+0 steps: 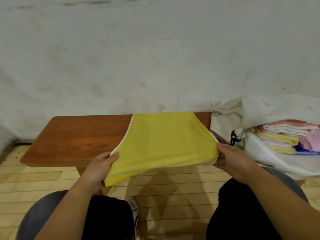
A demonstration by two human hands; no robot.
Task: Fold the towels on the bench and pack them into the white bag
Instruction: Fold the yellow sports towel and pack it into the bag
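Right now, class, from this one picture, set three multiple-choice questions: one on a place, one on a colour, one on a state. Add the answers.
1. Where is the white fabric bag relative to the white-trimmed cloth towel? A left of it; B right of it, at the end of the brown wooden bench; C on the floor.
2. What colour is that towel, gripped by the left hand and the right hand? A pink; B blue; C yellow.
3. The bag's zip is: A open; B closed; C missing.
Answers: B, the bag lies at the bench's right; C, its face is yellow; A, folded towels show inside.
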